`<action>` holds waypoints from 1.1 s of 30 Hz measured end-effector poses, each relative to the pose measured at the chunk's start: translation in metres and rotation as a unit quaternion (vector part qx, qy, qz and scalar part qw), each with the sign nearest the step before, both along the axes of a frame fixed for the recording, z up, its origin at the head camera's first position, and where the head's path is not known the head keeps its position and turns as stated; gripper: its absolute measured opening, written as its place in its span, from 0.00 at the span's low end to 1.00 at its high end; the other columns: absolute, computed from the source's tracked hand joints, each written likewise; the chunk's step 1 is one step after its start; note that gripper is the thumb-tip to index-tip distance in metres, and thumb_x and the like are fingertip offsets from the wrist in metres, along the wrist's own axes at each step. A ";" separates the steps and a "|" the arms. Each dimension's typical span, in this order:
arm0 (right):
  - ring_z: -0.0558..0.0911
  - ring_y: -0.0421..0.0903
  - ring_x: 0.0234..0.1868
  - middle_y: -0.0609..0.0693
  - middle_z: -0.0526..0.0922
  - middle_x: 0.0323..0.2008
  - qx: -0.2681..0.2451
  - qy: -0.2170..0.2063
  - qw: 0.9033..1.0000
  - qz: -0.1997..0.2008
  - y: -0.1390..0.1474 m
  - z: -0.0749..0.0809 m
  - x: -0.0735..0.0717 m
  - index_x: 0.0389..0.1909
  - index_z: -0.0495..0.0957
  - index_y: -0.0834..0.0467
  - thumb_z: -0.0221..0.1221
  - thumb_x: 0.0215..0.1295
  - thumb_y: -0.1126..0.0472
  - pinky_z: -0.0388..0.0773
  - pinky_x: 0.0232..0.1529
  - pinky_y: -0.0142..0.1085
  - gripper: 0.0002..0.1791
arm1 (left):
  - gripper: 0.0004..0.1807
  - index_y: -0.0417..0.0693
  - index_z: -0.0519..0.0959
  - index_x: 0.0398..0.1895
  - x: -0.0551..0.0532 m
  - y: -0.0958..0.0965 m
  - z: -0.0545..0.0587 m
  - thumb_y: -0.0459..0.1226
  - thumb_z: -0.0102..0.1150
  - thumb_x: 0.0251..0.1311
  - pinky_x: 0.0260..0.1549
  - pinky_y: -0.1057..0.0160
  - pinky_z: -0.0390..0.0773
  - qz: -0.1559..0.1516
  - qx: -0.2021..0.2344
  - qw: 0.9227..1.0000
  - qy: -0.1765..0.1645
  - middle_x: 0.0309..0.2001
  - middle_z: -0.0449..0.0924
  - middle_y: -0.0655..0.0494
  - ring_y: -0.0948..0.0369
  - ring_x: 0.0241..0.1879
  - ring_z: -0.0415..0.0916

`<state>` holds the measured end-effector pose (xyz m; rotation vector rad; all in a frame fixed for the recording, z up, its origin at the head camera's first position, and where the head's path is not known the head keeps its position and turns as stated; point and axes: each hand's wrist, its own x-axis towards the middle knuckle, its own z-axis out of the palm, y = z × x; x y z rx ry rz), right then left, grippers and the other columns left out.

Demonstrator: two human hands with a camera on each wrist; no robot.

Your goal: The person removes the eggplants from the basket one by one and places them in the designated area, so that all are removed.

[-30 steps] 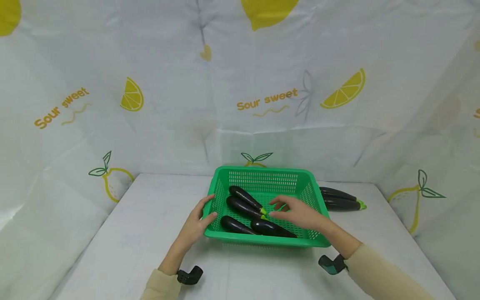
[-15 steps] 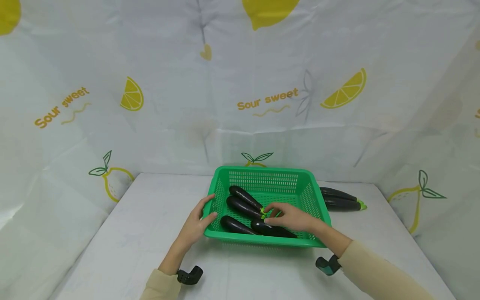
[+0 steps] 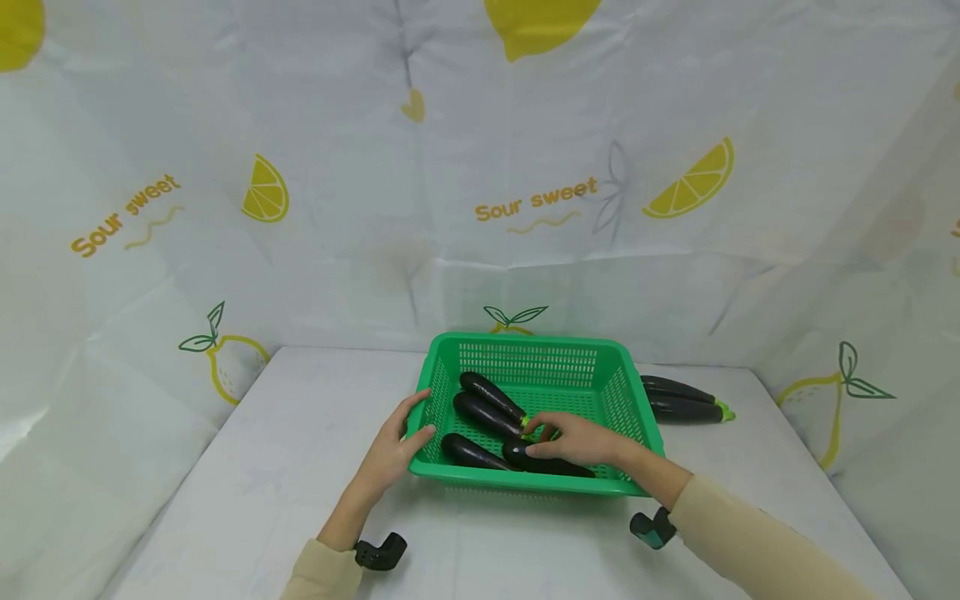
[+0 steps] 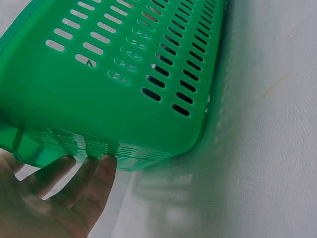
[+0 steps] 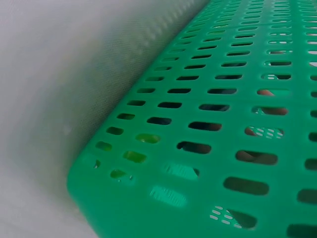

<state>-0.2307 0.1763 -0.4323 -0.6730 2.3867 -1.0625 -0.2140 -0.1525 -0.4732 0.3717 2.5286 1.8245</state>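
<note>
A green plastic basket (image 3: pixel 525 479) with slotted walls sits on the table, several dark purple eggplants (image 3: pixel 491 390) lying inside. My left hand (image 3: pixel 386 454) holds the basket's left rim; in the left wrist view its fingertips (image 4: pixel 106 166) touch the outside of the wall. Inside the basket, my right hand (image 3: pixel 573 437) has thumb and fingers curled at the stem end of the middle eggplant (image 3: pixel 480 410), mostly covering its green cap. Just under that hand lies another eggplant (image 3: pixel 558 465). The basket wall (image 5: pixel 213 109) hides most of the right hand in its wrist view.
Two more eggplants (image 3: pixel 682 408) lie on the white table (image 3: pixel 330 392) beside the basket's right wall, partly hidden behind it. A white sheet with lemon prints (image 3: pixel 345 208) hangs behind and at both sides.
My right hand has come down and left from above the basket floor to the middle eggplant's stem end. The left hand, the basket and the eggplants have stayed put.
</note>
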 end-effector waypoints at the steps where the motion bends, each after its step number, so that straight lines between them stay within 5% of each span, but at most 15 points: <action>1: 0.80 0.55 0.51 0.55 0.81 0.49 0.003 -0.002 1.000 0.000 0.000 0.000 0.000 0.61 0.76 0.59 0.61 0.73 0.51 0.78 0.49 0.52 0.22 | 0.32 0.57 0.61 0.78 0.000 0.000 0.000 0.37 0.57 0.74 0.69 0.33 0.55 0.000 0.000 1.000 0.000 0.79 0.54 0.44 0.40 0.77 0.50; 12: 0.80 0.51 0.48 0.52 0.81 0.46 0.021 0.001 1.000 -0.002 -0.002 -0.004 0.000 0.60 0.77 0.56 0.64 0.70 0.55 0.78 0.47 0.50 0.20 | 0.32 0.56 0.61 0.78 0.001 0.000 -0.002 0.37 0.57 0.74 0.69 0.33 0.55 -0.004 0.004 1.000 0.004 0.79 0.54 0.44 0.40 0.77 0.50; 20: 0.78 0.48 0.40 0.51 0.80 0.39 -0.021 0.032 0.999 0.013 0.002 0.000 0.000 0.59 0.78 0.59 0.63 0.71 0.58 0.75 0.40 0.45 0.19 | 0.32 0.56 0.62 0.78 0.001 0.001 -0.001 0.37 0.57 0.74 0.69 0.33 0.55 -0.004 0.005 1.000 0.003 0.79 0.54 0.44 0.40 0.77 0.50; 33: 0.77 0.49 0.47 0.50 0.79 0.46 -0.035 0.068 0.997 -0.031 0.009 0.028 0.010 0.60 0.79 0.55 0.64 0.70 0.52 0.76 0.45 0.46 0.21 | 0.31 0.53 0.62 0.78 0.001 0.000 0.002 0.37 0.57 0.74 0.69 0.32 0.55 -0.006 0.007 1.000 0.007 0.78 0.54 0.42 0.38 0.76 0.50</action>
